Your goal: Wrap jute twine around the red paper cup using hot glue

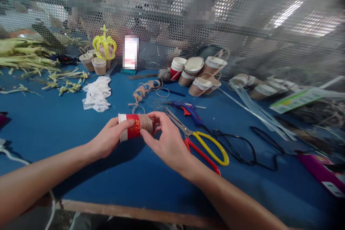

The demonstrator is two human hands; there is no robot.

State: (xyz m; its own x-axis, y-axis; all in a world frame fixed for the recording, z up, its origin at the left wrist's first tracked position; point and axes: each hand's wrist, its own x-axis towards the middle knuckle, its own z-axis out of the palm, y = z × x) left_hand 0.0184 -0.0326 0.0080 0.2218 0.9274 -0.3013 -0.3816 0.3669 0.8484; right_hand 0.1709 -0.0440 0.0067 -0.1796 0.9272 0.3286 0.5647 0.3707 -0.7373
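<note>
A grey perforated screen (159,18) spans the far side, and the shapes behind it are too dim to make out. Before it lies the blue table (67,122). At far left, a heap of pale green husks (21,50) is cut off by the edge of the view; at far right of centre, twine-wrapped cups (201,84) crowd together, some partly hidden by others. A purple object (320,172), cut off at the right edge, is hard to identify. Right of centre, scissors (186,131) with one yellow and one red handle lie just beside the right hand (171,142), with a blue glue gun (192,113) farther off. Near the middle, the left hand (107,138) and right hand hold a red paper cup (132,134) on its side, white rim to the left, brown twine (146,123) wound around its right end. The left thumb (126,125) presses the red side, its other fingers mostly hidden behind the cup; the right thumb and fingers (159,118) curl narrowly around the wound end.
</note>
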